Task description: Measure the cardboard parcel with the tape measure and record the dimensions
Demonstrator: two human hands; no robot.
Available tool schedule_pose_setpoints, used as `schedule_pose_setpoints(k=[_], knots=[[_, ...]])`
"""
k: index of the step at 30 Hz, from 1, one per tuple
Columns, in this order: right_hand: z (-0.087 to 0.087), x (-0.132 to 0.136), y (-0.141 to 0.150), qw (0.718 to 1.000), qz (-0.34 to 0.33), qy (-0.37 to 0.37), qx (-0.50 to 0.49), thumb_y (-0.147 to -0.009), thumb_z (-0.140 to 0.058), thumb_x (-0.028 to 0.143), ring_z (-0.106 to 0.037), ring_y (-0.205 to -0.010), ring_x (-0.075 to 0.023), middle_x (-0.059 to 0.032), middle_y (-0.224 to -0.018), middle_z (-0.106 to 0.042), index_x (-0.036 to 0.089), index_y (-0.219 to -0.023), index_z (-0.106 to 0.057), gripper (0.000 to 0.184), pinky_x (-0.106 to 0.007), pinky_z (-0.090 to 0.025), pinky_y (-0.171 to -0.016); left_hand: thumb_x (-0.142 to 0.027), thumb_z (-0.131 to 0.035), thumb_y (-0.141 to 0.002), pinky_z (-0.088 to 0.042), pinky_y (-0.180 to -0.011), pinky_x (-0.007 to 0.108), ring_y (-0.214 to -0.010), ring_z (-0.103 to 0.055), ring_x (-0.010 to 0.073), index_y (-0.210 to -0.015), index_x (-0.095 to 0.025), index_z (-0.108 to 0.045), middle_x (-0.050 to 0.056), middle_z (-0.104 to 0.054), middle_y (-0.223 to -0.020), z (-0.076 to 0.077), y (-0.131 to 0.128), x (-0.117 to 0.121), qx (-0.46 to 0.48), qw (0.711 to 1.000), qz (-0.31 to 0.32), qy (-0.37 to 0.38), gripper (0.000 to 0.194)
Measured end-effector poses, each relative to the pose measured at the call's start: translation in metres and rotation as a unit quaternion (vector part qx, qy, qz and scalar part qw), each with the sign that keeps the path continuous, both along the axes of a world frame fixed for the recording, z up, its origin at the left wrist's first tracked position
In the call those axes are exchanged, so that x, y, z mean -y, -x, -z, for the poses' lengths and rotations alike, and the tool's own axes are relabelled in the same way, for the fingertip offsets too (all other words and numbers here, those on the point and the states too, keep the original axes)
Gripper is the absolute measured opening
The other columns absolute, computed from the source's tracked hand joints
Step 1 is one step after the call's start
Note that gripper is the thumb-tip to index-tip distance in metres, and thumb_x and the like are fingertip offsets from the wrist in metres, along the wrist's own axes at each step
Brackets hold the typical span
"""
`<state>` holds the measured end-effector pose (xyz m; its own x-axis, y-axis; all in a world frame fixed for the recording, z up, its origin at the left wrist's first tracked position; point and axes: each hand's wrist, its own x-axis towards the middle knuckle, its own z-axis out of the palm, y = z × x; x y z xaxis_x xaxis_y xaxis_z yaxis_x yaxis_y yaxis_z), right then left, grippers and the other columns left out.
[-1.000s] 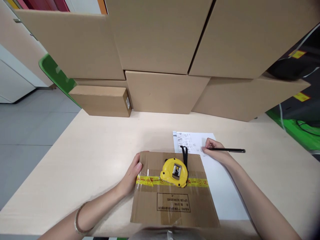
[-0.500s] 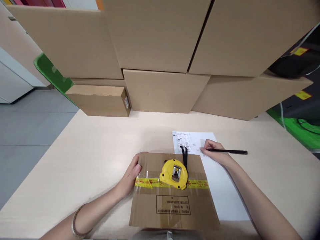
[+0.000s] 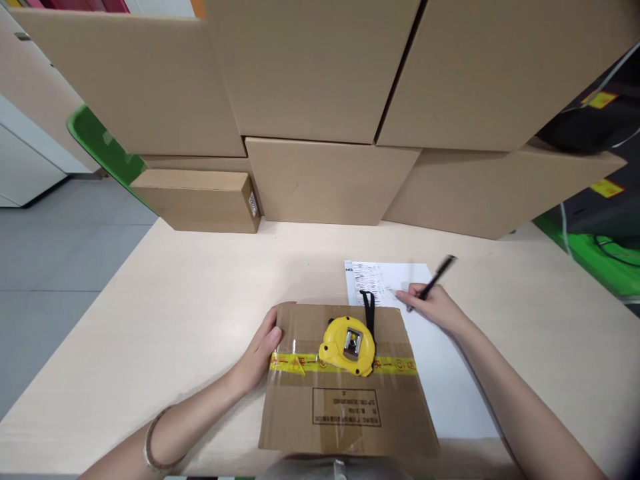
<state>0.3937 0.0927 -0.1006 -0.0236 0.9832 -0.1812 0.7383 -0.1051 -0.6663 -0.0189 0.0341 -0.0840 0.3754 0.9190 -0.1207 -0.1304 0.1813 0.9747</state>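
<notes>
- L hand (image 3: 260, 350), lower ctr-left of frame, grips the taped box (image 3: 345, 427) at its upper L corner, thumb laid on the edge, other fingers mostly hidden
- R hand (image 3: 433, 303), right of ctr, closed round a black pen (image 3: 439, 277); pen tilted, top end up & right, a bit blurred; can't tell if its tip touches the paper
- R index finger stretched out over upper part of white paper (image 3: 455, 393), near its marked area
- Paper flat on the table (image 3: 200, 287), right of ctr, L part covered by taped box; dark lines of marks at its upper L, too small to read
- Taped box in lower ctr of frame, clear tape down its middle, yellow tape (image 3: 395, 365) w/ red print across it, black-framed print nr bottom
- Yellow tape measure (image 3: 334, 343) lies on top of taped box, just R of its L edge & over the yellow tape; black strap (image 3: 369, 307) points to top of frame
- Bangle (image 3: 150, 443) on L wrist, lower left
- Small brown box (image 3: 200, 207) on table, left of ctr; big cardboard boxes (image 3: 325, 73) stacked across top of frame
- Green panel (image 3: 100, 143) upper left, grey floor (image 3: 55, 247) at far left
</notes>
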Motion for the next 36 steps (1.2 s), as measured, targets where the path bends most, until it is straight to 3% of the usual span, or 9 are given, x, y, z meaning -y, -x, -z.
schedule_pose_setpoints(k=[9, 12, 15, 18, 21, 26, 29, 32, 36], knots=[[-0.024, 0.012, 0.036, 0.973, 0.036, 0.018, 0.226, -0.092, -0.049, 0.065, -0.057, -0.058, -0.0264, -0.0073, -0.054, -0.059, 0.025, -0.051, -0.048, 0.057, -0.034, -0.03, -0.058, -0.069, -0.058, -0.092, -0.026, -0.124, 0.053, -0.148, -0.038, 0.036, -0.163, -0.04, -0.022, 0.009, -0.043, -0.16, 0.008, 0.001, 0.004, -0.01, 0.998, -0.063, 0.002, 0.085], [-0.043, 0.014, 0.041, 0.967, 0.066, 0.002, 0.246, -0.093, -0.047, 0.065, -0.06, -0.06, -0.0284, -0.0076, -0.056, -0.062, 0.025, -0.059, -0.053, 0.053, -0.036, -0.035, -0.059, -0.065, -0.056, -0.096, -0.022, -0.126, 0.054, -0.155, -0.03, 0.0336, -0.161, -0.046, -0.024, 0.004, -0.037, -0.166, 0.01, 0.001, 0.004, -0.007, 0.997, -0.07, -0.028, 0.075], [-0.075, 0.026, 0.049, 0.968, 0.091, -0.052, 0.226, -0.099, -0.035, 0.065, -0.067, -0.074, -0.0273, -0.0086, -0.086, -0.074, 0.024, -0.089, -0.063, 0.05, -0.039, -0.046, -0.067, -0.059, -0.051, -0.101, -0.018, -0.128, 0.054, -0.155, -0.029, 0.0307, -0.154, -0.047, -0.041, 0.001, -0.04, -0.165, 0.005, 0.0, 0.002, -0.026, 0.995, -0.056, -0.081, 0.056], [-0.102, 0.046, 0.071, 0.976, -0.017, -0.166, 0.138, -0.102, -0.032, 0.064, -0.068, -0.107, -0.0282, -0.012, -0.122, -0.071, 0.023, -0.123, -0.06, 0.055, -0.043, -0.053, -0.089, -0.055, -0.048, -0.103, -0.025, -0.127, 0.051, -0.152, -0.035, 0.0302, -0.141, -0.04, -0.062, 0.003, -0.048, -0.159, -0.003, -0.001, -0.002, -0.048, 0.99, -0.033, -0.128, 0.043], [-0.111, 0.064, 0.104, 0.944, -0.197, -0.248, 0.09, -0.098, -0.048, 0.066, -0.055, -0.135, -0.0377, -0.0184, -0.147, -0.059, 0.021, -0.149, -0.047, 0.069, -0.059, -0.047, -0.106, -0.054, -0.046, -0.104, -0.031, -0.123, 0.05, -0.149, -0.039, 0.03, -0.131, -0.036, -0.068, 0.005, -0.055, -0.151, -0.007, -0.002, -0.003, -0.045, 0.988, -0.029, -0.148, 0.039], [-0.104, 0.076, 0.139, 0.941, -0.263, -0.196, 0.085, -0.089, -0.065, 0.065, -0.044, -0.146, -0.0438, -0.0209, -0.153, -0.054, 0.021, -0.142, -0.054, 0.07, -0.073, -0.042, -0.11, -0.052, -0.046, -0.105, -0.029, -0.124, 0.047, -0.145, -0.043, 0.0279, -0.13, -0.034, -0.066, 0.005, -0.056, -0.146, -0.005, -0.002, -0.002, -0.041, 0.986, -0.025, -0.162, 0.037], [-0.102, 0.077, 0.143, 0.95, -0.271, -0.155, 0.022, -0.086, -0.074, 0.059, -0.047, -0.144, -0.0423, -0.0191, -0.149, -0.058, 0.024, -0.135, -0.053, 0.064, -0.067, -0.051, -0.105, -0.052, -0.046, -0.105, -0.029, -0.124, 0.046, -0.143, -0.043, 0.0273, -0.13, -0.034, -0.066, 0.005, -0.056, -0.144, -0.005, -0.002, -0.002, -0.031, 0.987, -0.025, -0.157, 0.037], [-0.107, 0.074, 0.147, 0.942, -0.279, -0.175, -0.059, -0.094, -0.068, 0.039, -0.064, -0.127, -0.0354, -0.0162, -0.133, -0.067, 0.025, -0.132, -0.05, 0.044, -0.054, -0.06, -0.094, -0.055, -0.037, -0.106, -0.027, -0.125, 0.047, -0.143, -0.043, 0.0273, -0.128, -0.033, -0.068, 0.005, -0.057, -0.143, -0.002, -0.005, -0.001, -0.004, 0.99, -0.037, -0.134, 0.044], [-0.13, 0.058, 0.166, 0.926, -0.324, -0.158, -0.117, -0.095, -0.067, 0.034, -0.072, -0.101, -0.025, -0.0131, -0.129, -0.065, 0.027, -0.146, -0.035, 0.06, -0.041, -0.062, -0.08, -0.066, -0.03, -0.104, -0.027, -0.126, 0.048, -0.143, -0.044, 0.0308, -0.122, -0.027, -0.071, 0.007, -0.06, -0.142, 0.003, -0.009, 0.001, 0.067, 0.994, -0.063, -0.064, 0.06]])
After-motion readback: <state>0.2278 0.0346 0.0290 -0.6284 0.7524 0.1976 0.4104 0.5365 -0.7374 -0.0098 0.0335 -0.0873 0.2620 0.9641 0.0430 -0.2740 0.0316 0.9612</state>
